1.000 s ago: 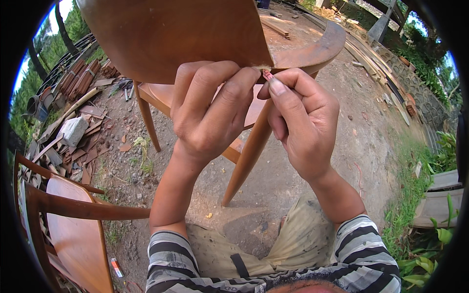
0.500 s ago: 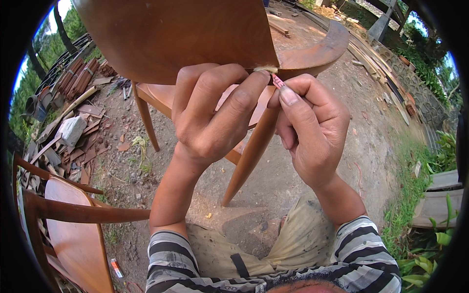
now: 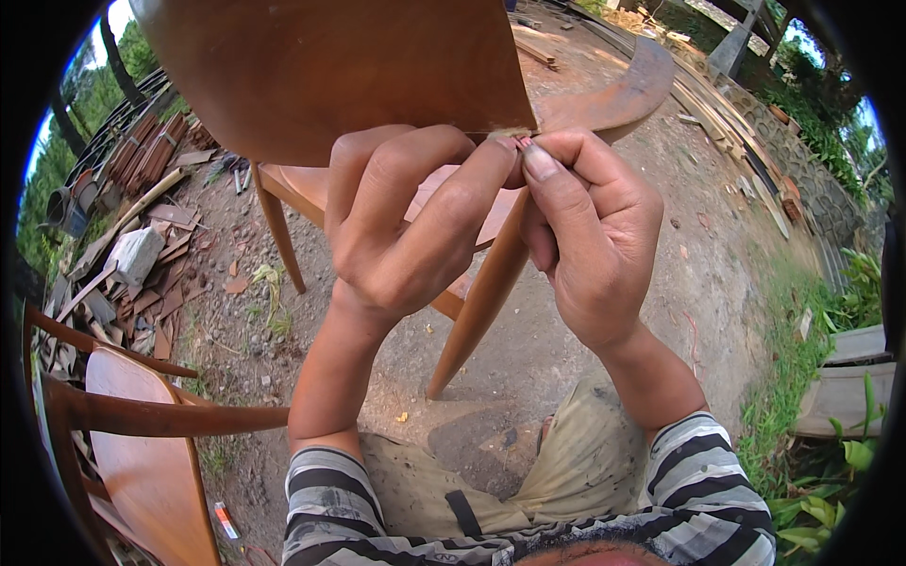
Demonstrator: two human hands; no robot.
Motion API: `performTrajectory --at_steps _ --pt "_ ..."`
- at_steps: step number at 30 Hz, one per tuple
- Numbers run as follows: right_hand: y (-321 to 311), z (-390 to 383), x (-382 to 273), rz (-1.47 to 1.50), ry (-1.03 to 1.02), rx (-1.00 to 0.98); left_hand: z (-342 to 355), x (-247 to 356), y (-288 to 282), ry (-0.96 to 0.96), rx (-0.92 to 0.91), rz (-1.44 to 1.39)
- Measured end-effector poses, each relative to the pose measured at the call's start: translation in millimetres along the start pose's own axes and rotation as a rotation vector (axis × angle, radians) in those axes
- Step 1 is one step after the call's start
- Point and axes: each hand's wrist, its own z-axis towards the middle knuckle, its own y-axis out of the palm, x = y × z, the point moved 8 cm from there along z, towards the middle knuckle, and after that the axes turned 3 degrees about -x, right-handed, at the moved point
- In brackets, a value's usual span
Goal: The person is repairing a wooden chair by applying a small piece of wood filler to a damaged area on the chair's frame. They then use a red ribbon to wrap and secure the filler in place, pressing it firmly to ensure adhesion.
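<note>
Right hand (image 3: 599,236): thumb and forefinger pinched together on a small pink piece (image 3: 526,143), the other fingers curled in. The piece sat just under the lower right corner of the chair backrest (image 3: 349,75). Left hand (image 3: 401,226): fingers bent and loosely spread, forefinger tip beside the piece; thumb mostly hidden, so I could not tell whether it gripped anything. A pale fibrous tuft (image 3: 510,132) showed along the backrest's lower edge, by my fingertips.

Technique, my judgement: a light pinch near the tip, the left forefinger steadying the place, and small strokes kept close to the corner would serve best; pressing hard might crush the piece or slip off the edge.

Obstructions: my own fingers covered most of the contact point. The curved armrest (image 3: 618,94) lay just beyond the corner, leaving little room for the right knuckles. A tapered leg (image 3: 481,302) slanted down between my forearms.

Surroundings: on the ground's near left edge, a second chair (image 3: 142,443) and, beside it, a small white-and-orange packet (image 3: 226,520). Farther left, rubble with a pale block (image 3: 137,257); along the far right edge, long boards (image 3: 731,146).
</note>
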Motion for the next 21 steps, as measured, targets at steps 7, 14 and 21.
performTrajectory --at_steps 7,14,21 --pt "-0.5 -9.2 -5.4 -0.036 -0.021 -0.024 0.8 1.5 0.1 0.002 -0.008 0.012" --pt "0.4 -7.8 -5.4 -0.061 -0.033 -0.019 0.2 1.4 0.7 -0.01 -0.013 0.005" --pt "1.3 -6.8 -4.6 -0.059 -0.057 -0.017 0.0 1.2 0.5 -0.006 -0.006 0.016"
